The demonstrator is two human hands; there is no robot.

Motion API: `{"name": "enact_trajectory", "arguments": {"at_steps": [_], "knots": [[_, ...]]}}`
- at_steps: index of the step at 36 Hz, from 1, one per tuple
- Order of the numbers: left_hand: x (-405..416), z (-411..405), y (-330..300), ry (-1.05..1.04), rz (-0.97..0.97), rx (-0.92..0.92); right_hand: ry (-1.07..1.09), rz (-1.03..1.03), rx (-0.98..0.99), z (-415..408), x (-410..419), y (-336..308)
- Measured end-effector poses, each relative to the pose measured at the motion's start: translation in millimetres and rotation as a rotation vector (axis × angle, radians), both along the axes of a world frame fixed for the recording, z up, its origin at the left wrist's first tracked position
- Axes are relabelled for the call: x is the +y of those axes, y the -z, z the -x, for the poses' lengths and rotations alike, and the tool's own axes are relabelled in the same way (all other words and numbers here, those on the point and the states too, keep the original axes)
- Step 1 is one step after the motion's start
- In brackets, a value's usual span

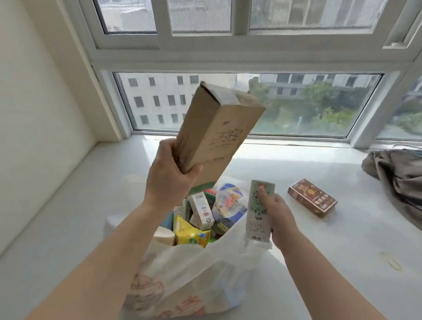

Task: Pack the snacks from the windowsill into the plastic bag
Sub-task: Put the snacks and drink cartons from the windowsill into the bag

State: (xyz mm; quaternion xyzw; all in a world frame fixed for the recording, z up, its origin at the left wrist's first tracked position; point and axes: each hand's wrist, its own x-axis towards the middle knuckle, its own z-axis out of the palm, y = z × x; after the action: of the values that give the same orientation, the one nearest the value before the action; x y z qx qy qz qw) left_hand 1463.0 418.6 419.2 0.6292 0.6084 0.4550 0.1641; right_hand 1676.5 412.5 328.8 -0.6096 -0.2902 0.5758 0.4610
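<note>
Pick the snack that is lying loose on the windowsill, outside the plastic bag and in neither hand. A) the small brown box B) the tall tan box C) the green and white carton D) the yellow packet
A: the small brown box lies alone on the windowsill, while the left hand holds the tall tan box, the right hand holds the green and white carton, and the yellow packet sits inside the plastic bag.

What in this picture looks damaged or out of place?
The tan box in the left hand has a worn, partly open top flap. A crumpled cloth lies on the sill at right, not a snack. Nothing is spilled.
</note>
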Motion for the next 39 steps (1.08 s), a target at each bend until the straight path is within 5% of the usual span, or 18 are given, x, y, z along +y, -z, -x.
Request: {"name": "enact_trajectory", "arguments": {"at_steps": [7, 11, 15, 20, 25, 31, 39], "knots": [[-8.0, 24.3, 40.2, 0.022, 0.096, -0.159, -0.061, 0.22, 0.023, 13.0, -7.7, 24.6], [-7.6, 37.7, 58.0, 0.108, 0.101, -0.067, -0.089, 0.297, 0.06, 6.9, -17.2, 27.3], [-1.4, 58.8, 68.3, 0.272, 0.16, 0.198, 0.063, 0.226, 0.188, -3.8, -16.2, 24.0], [-1.7, 89.7, 77.7, 0.43, 0.313, 0.373, 0.186, -0.102, 0.454, -14.2, -4.9, -5.9], [-1.7, 94.1, 78.0, 0.434, 0.334, 0.616, 0.213, -0.24, 0.436, -16.1, 4.3, -37.5], [20.7, 101.7, 72.9, 0.184, 0.145, 0.637, 0.196, -0.219, 0.399, -16.9, 2.0, -36.5], [50.3, 85.5, 67.1, 0.153, 0.328, 0.65, 0.111, -0.211, 0.343, -18.2, -0.3, -35.3]]}}
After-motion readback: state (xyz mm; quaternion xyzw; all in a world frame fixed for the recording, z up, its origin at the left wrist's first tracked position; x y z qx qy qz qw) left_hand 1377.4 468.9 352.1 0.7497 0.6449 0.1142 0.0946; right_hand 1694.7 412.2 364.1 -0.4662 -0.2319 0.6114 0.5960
